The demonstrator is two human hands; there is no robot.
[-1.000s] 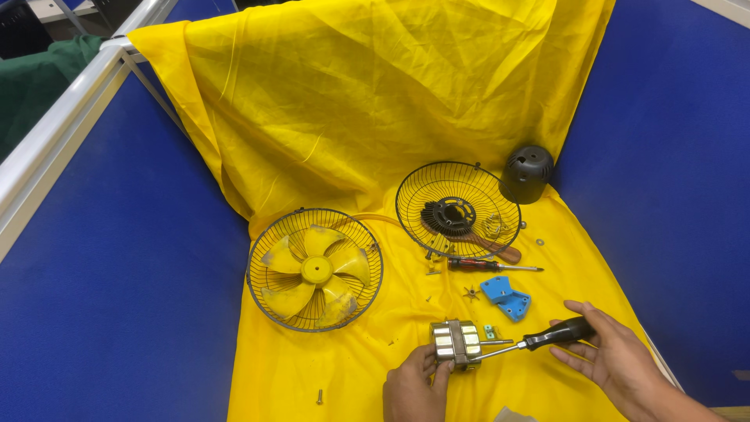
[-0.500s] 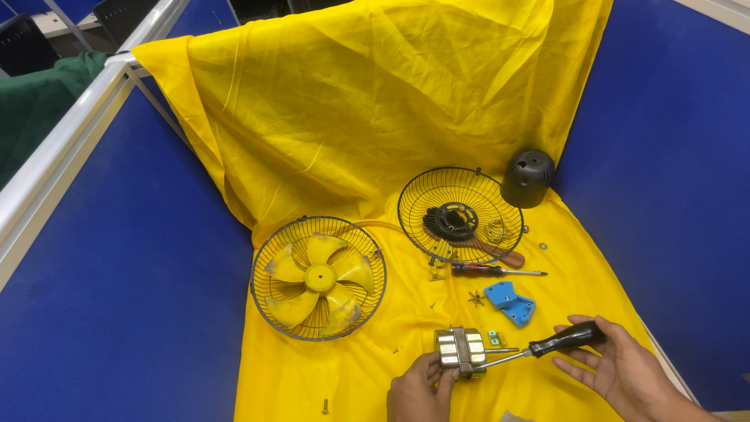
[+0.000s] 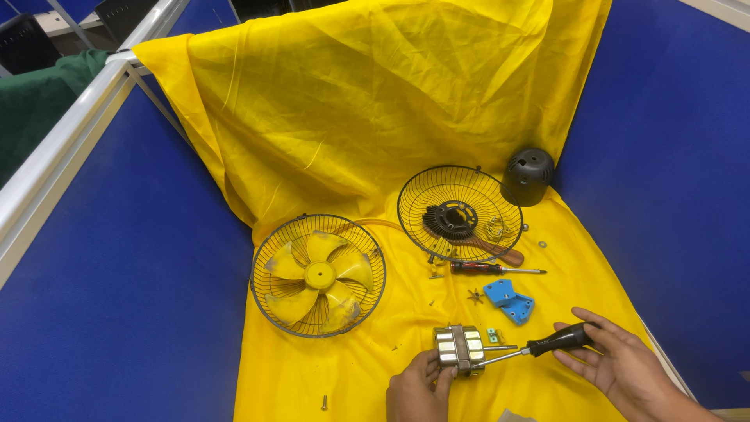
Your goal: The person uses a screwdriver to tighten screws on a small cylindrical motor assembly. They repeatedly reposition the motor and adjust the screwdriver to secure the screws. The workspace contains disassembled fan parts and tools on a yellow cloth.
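At the near edge of the worktop, on the yellow cloth (image 3: 375, 101), the left hand (image 3: 418, 391) steadies a small metal motor block (image 3: 459, 348), its fingers closed against the block's near side. The right hand (image 3: 621, 367) has its fingers wrapped on the black handle of a screwdriver (image 3: 539, 348), whose shaft runs left and meets the block. Just beyond lie a blue plastic bracket (image 3: 508, 299) and a second, red-handled screwdriver (image 3: 488, 268). Left of these sits a wire fan guard (image 3: 269, 250) holding a yellow fan blade (image 3: 319, 275). Farther back is another wire guard (image 3: 484, 184) with a black ring in it, and beside that a black domed motor cover (image 3: 527, 176). Blue partition walls (image 3: 117, 312) stand on both sides.
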